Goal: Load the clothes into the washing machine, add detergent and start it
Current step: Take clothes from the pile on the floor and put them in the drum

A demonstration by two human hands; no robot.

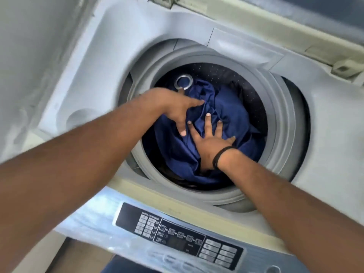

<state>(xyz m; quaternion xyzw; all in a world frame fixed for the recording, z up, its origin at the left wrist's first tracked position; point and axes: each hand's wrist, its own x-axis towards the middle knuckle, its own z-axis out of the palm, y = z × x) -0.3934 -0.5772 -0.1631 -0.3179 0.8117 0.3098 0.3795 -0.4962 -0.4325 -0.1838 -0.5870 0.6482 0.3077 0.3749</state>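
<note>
A top-loading washing machine (325, 138) stands open below me, its grey tub ring (279, 119) around a dark drum. Crumpled dark blue clothes (232, 115) fill the drum. My left hand (177, 109) reaches in from the left with straight fingers touching the blue cloth. My right hand (210, 142), a black band on its wrist, presses flat on the cloth with fingers spread. A shiny metal ring (184, 82) shows at the drum's far left side. No detergent is in view.
The control panel (177, 235) with buttons and a dark display lies along the machine's front edge, under my forearms. The raised lid's hinge (344, 67) and frame run across the top right. A pale wall rises at the left.
</note>
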